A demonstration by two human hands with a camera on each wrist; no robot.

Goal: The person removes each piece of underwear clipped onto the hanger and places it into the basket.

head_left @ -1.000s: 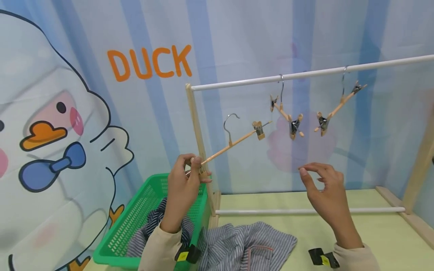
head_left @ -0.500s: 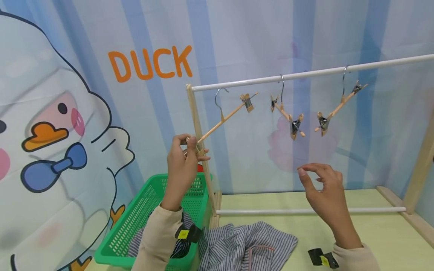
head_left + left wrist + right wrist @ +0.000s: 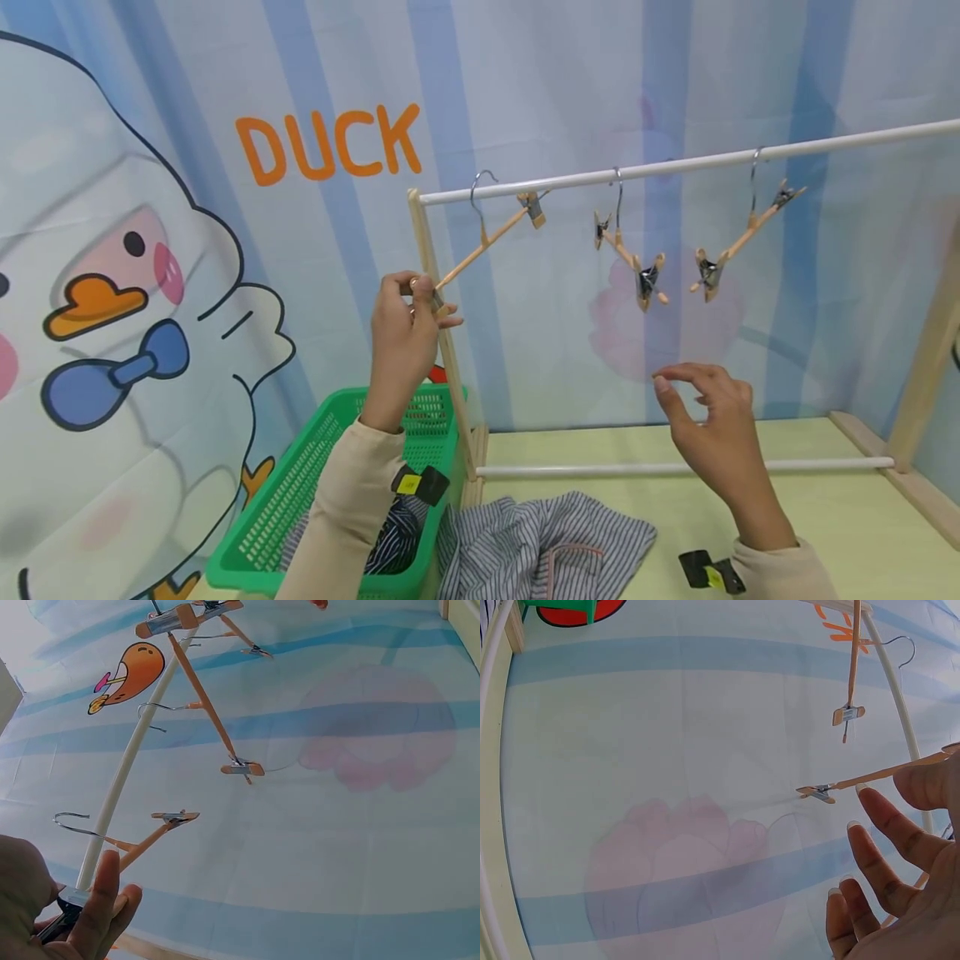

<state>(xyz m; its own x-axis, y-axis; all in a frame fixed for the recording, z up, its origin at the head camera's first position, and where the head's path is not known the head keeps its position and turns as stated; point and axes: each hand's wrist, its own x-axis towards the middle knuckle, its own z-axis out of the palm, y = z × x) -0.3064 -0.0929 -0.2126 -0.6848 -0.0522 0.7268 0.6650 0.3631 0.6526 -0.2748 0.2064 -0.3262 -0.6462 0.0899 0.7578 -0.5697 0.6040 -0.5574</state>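
Note:
My left hand (image 3: pixel 405 333) pinches one end of a wooden clip hanger (image 3: pixel 480 250) with metal clips, the bar slanting up to the right. The hanger's hook (image 3: pixel 71 823) overlaps the left part of the white rail (image 3: pixel 570 180) and curves above it. The fingers cover the clip at the held end. Below the rail, my right hand (image 3: pixel 716 425) is raised in the air with nothing in it, its fingers loosely bent. Two more clip hangers, one in the middle (image 3: pixel 630 258) and one farther right (image 3: pixel 742 237), hang from the rail.
A green basket (image 3: pixel 247 542) with striped cloth in it stands at the lower left. Beside it lies a grey striped garment (image 3: pixel 540 533) on the pale tabletop. The rack's wooden post (image 3: pixel 453 367) rises close to my left hand, and a lower white bar (image 3: pixel 585 471) crosses near the table.
My left hand has lifted the clip hanger up and to the left, bringing its hook from below the rail to the rail's height. The right hand stays nearly in place.

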